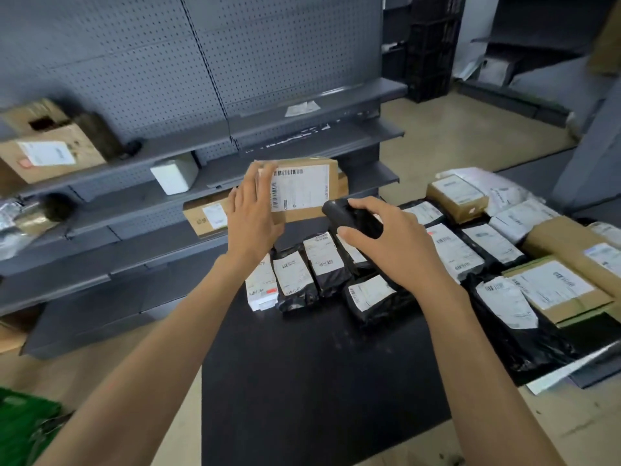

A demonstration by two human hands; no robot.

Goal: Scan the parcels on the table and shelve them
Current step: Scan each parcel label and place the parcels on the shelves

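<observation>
My left hand (254, 220) holds up a brown cardboard parcel (312, 190) by its left end, its white barcode label facing me. My right hand (391, 243) grips a black handheld scanner (342, 213) just right of and below the parcel, its rounded head pointing toward the label. Both are raised above the far edge of the black table (319, 381). Several black poly-bag parcels (324, 267) with white labels lie in rows on the table below my hands. More brown boxes (554, 290) lie at the right.
Grey metal shelving (151, 156) with a pegboard back stands left of the table. It carries a large cardboard box (50, 146), a white box (174, 174) and a brown box (208, 218). A green crate (23, 428) sits at the lower left on the floor.
</observation>
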